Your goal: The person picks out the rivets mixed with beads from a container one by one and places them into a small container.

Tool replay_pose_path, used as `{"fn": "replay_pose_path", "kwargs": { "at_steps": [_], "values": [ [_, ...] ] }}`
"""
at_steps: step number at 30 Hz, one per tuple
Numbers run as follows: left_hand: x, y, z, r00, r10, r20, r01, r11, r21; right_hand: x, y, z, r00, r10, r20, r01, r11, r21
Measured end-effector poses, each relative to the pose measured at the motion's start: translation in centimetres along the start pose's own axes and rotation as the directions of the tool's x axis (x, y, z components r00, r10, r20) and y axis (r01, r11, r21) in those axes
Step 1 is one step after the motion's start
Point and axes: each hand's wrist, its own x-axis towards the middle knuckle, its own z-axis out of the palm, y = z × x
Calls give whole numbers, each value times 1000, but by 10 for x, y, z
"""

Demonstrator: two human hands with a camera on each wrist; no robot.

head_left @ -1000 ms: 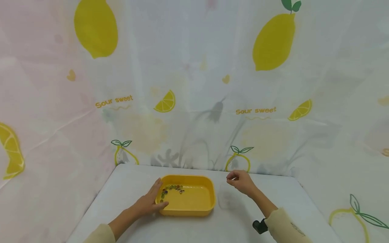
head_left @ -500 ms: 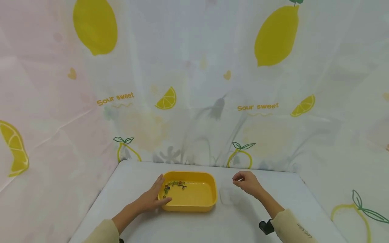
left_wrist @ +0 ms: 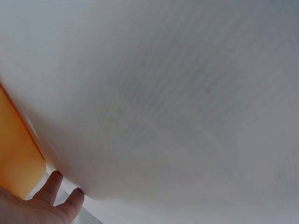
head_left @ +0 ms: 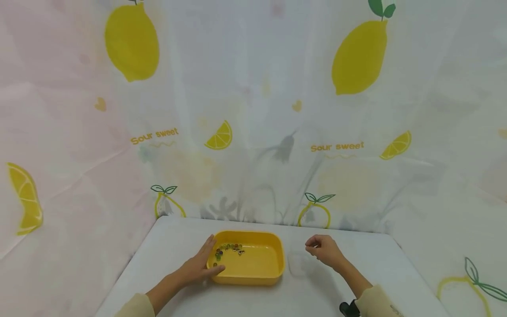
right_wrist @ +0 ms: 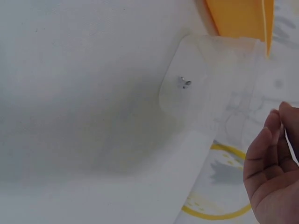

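Note:
My left hand [head_left: 198, 264] lies with straight fingers along the left wall of a yellow tray [head_left: 253, 280], its thumb over the front rim. Several coloured glass marbles [head_left: 219, 254] line the tray's left and back sides, beside small shiny metal pieces [head_left: 240, 252]. In the left wrist view, two fingertips [left_wrist: 56, 176] show beyond the tray's outer wall. My right hand [head_left: 325, 252] hovers by a clear plastic container [right_wrist: 210, 60], thumb and fingertips brought together; nothing shows between them. Tiny silvery pieces [right_wrist: 185, 83] lie inside the container.
Both the tray and the container stand on a white table [head_left: 178, 237]. Behind it hangs a pale cloth [head_left: 253, 176] printed with lemons, close to the table's back edge. A black wrist device [head_left: 349, 308] sits at the right sleeve [head_left: 378, 301].
The head view has shifted slightly, moving the whole scene a little. Both hands keep nearly the same pose: left at the tray, right near the container with fingertips together.

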Motion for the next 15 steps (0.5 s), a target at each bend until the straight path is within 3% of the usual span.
{"fn": "replay_pose_path", "kwargs": {
  "at_steps": [15],
  "values": [
    [-1,4,-3,1000,13,-15,-12,1000,27,-1,3,-2,999,0,42,-1,999,34]
  ]
}}
